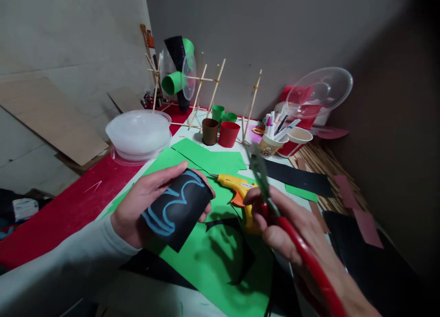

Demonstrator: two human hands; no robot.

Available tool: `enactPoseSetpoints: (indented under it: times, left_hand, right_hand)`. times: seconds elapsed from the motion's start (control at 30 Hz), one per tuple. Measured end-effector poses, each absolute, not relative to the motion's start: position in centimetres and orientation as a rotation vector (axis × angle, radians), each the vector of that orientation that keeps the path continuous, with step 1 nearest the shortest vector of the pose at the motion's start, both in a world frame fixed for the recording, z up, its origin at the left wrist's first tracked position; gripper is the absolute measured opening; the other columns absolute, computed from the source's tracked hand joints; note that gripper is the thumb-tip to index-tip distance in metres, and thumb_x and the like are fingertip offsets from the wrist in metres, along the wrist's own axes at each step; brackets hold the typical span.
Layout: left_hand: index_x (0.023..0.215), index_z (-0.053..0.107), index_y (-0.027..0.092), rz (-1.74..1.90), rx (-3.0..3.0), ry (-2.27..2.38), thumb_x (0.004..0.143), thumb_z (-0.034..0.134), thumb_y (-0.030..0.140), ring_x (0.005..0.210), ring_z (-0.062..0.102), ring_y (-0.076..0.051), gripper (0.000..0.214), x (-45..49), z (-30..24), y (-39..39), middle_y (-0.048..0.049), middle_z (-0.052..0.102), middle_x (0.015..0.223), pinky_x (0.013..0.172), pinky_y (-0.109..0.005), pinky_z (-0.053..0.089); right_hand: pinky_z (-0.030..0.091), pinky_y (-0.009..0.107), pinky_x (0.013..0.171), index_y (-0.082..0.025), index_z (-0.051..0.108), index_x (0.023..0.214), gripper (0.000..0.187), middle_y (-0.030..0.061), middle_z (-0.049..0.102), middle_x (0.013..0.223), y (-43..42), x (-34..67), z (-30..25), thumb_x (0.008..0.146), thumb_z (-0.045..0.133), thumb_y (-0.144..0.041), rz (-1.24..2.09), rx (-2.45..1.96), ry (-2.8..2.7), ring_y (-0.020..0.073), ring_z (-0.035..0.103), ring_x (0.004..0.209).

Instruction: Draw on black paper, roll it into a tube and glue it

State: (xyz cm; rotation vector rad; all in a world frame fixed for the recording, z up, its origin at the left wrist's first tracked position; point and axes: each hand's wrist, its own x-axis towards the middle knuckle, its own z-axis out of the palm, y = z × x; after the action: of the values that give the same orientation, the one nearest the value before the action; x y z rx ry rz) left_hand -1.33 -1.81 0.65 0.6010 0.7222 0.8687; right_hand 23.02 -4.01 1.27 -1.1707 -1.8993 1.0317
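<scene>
My left hand (144,202) grips a piece of black paper (178,209) with a wavy blue line drawn on it, held curved above the green sheets (209,262). My right hand (288,230) is closed round the red handles of a pair of scissors (271,202), whose blurred blades point up and away. Just beyond that hand a yellow glue gun (237,188) lies on the green paper. Black offcuts (227,225) lie on the green sheet between my hands.
At the back stand a stack of clear plastic bowls (139,133), brown, red and green cups (220,130), a paper cup of markers (271,140), a red-and-white cup (295,140), a wooden stick frame (206,92) and a clear bowl (319,90). Black paper strip (299,177) lies right.
</scene>
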Motion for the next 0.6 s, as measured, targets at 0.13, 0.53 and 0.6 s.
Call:
enactPoseSetpoints:
  times: [0.13,0.53,0.6]
  left_hand:
    - [0.092,0.076,0.015,0.847,0.563,0.663,0.086,0.070,0.051,0.075,0.071,-0.021,0.037,-1.3,0.4,-1.8,-0.0098,0.074,0.090,0.069,-0.027,0.059]
    - [0.115,0.073,0.013,0.774,0.623,0.418,0.089,0.068,0.041,0.088,0.074,-0.025,0.039,-0.9,0.2,-2.6,-0.0125,0.074,0.101,0.071,-0.031,0.063]
    - [0.119,0.072,0.015,0.766,0.607,0.431,0.087,0.070,0.038,0.090,0.075,-0.024,0.039,-1.0,0.2,-2.6,-0.0119,0.075,0.104,0.078,-0.031,0.063]
  right_hand:
    - [0.036,0.024,0.054,-0.025,0.056,0.088,0.036,-0.0043,0.049,0.072,-4.0,23.3,1.5,0.094,0.057,-0.061,0.958,-1.204,-1.918,0.0140,0.044,0.061]
    - [0.046,0.028,0.058,-0.027,0.067,0.091,0.045,0.0007,0.063,0.077,-3.8,22.6,1.8,0.090,0.055,-0.070,1.229,-1.190,-1.996,0.0216,0.060,0.072]
    - [0.048,0.029,0.058,-0.028,0.069,0.094,0.045,0.0016,0.066,0.079,-3.9,22.7,2.1,0.090,0.057,-0.070,1.271,-1.165,-1.978,0.0224,0.062,0.074]
